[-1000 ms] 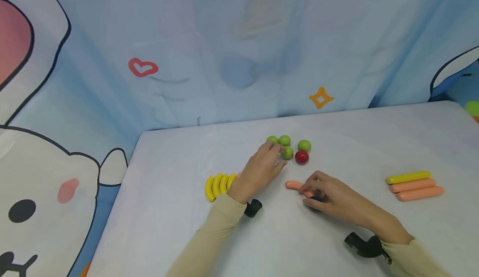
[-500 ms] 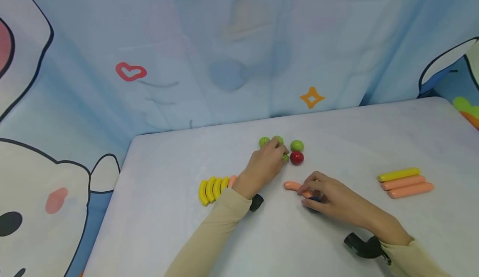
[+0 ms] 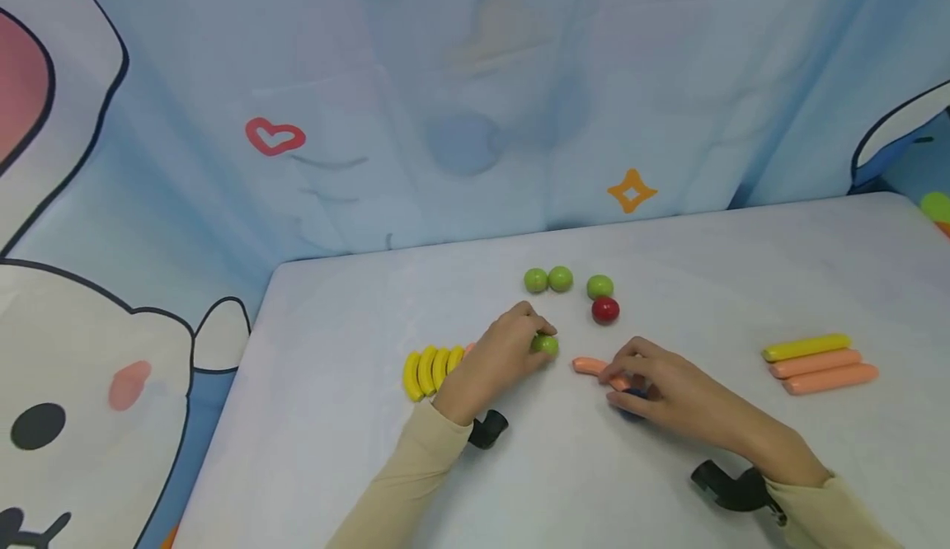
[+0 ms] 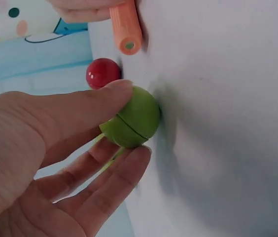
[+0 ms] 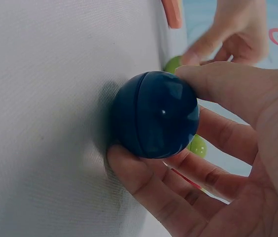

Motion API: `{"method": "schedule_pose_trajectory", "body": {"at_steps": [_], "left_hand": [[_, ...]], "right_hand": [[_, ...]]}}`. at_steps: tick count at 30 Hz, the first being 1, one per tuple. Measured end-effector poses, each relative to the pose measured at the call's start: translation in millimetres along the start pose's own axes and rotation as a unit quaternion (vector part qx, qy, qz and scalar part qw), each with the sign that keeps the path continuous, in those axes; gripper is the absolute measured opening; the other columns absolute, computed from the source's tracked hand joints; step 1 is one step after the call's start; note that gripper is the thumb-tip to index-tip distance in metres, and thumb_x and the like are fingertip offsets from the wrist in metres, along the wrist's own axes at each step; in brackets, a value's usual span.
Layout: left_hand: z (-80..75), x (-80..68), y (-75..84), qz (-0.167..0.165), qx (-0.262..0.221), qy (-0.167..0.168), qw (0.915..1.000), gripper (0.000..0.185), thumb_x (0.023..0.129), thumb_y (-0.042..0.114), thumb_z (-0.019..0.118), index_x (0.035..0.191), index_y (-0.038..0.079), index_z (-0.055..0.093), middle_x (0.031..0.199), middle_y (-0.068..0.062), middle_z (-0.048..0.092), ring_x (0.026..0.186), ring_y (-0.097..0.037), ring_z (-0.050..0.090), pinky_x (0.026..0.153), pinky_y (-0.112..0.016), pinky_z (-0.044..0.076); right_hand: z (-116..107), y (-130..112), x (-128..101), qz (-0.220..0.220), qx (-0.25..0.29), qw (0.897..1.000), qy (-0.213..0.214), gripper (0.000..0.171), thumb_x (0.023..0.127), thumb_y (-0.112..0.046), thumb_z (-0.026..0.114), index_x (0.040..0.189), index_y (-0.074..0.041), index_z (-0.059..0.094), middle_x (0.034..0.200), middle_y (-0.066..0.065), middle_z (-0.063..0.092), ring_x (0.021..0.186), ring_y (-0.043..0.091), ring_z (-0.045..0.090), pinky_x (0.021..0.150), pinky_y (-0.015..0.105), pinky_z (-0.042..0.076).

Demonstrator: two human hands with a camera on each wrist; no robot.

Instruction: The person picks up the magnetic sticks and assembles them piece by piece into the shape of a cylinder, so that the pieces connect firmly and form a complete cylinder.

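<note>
- Yellow banana pieces (image 3: 432, 370) are lying in a tight curved row at the left of the white bench (image 3: 356, 450), just beside the left wrist.
- Left hand (image 3: 500, 355) is pinching a green ball (image 3: 545, 344) between thumb and fingertips; in the wrist view the green ball (image 4: 131, 117) is sitting against the bench surface, a seam line running round it.
- Judgement: the grip is light, on the curve only; a round toy like this is likely to roll if released, so the fingers should be staying low and closing across the widest part.
- Two green balls (image 3: 547, 279) are touching each other behind the left hand; a third green ball (image 3: 599, 287) is sitting apart, just behind a red ball (image 3: 605, 310).
- An orange sausage piece (image 3: 594, 367) is lying between the two hands, its right end passing under the right fingers.
- Right hand (image 3: 668, 392) is curling round a dark blue ball (image 5: 155, 114), thumb on one side, fingers on the other, the ball resting against the bench.
- Judgement: both hands are working close together; keeping them clear of the orange piece should be avoiding a knock.
- At far right, one yellow stick (image 3: 807, 346) and two orange sticks (image 3: 822, 370) are lying side by side, well apart from the hands.
</note>
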State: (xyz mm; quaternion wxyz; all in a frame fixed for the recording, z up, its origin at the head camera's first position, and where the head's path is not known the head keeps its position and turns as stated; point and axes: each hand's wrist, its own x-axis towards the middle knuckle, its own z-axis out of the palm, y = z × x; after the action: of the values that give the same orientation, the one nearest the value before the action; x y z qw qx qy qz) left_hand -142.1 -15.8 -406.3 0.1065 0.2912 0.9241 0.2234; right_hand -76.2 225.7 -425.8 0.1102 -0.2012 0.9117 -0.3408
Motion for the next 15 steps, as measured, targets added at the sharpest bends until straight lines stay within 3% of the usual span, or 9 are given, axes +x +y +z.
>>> {"method": "schedule_pose_trajectory", "body": {"at_steps": [6, 15], "left_hand": [[4.2, -7.6, 0.6, 0.003, -0.031, -0.013, 0.9994, 0.027, 0.095, 0.011, 0.079, 0.121, 0.006, 0.075, 0.109, -0.003, 0.067, 0.088, -0.01, 0.055, 0.081, -0.015, 0.048], [16.0, -16.0, 1.0, 0.015, -0.067, 0.02, 0.9975, 0.032, 0.088, 0.013, 0.087, 0.118, 0.007, 0.077, 0.109, -0.002, 0.069, 0.092, -0.008, 0.059, 0.083, -0.013, 0.048]], "right_hand": [[1, 0, 1, 0.005, -0.003, 1.0, 0.004, 0.018, 0.093, -0.022, 0.081, 0.109, -0.015, 0.075, 0.106, -0.003, 0.059, 0.085, 0.006, 0.055, 0.069, 0.022, 0.052], [3, -2, 4, -0.003, -0.008, 1.0, 0.004, 0.02, 0.094, -0.022, 0.081, 0.111, -0.014, 0.075, 0.107, -0.003, 0.057, 0.084, 0.006, 0.052, 0.069, 0.022, 0.052]]}}
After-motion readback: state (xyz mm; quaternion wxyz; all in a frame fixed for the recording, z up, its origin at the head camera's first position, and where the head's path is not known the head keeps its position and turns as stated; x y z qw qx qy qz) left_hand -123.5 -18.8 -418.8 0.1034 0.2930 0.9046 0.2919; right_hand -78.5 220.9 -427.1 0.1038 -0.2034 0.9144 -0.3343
